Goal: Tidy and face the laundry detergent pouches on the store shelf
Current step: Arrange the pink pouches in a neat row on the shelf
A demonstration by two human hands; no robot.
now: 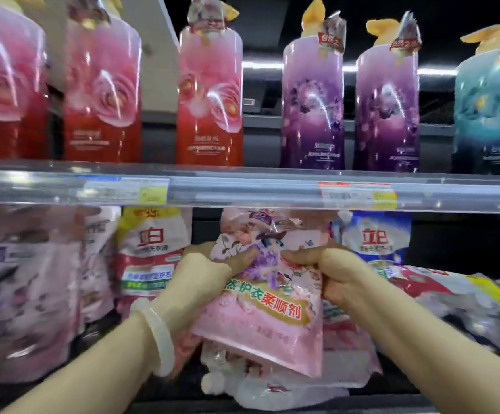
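Head view: both hands are gripping one pink pouch (268,297) by its upper sides, left hand (201,282) and right hand (331,274) level and equally near. Its long axis is tilting, top leaning left, above slumped pouches (272,380) on the lower shelf (242,191).

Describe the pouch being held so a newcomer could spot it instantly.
Look below the clear price rail, on the lower shelf, centre. The pink floral pouch is gripped at its upper part by the left hand and right hand. Unlike its neighbours, it is lifted, tilted, and carries a gold band with green and red characters.
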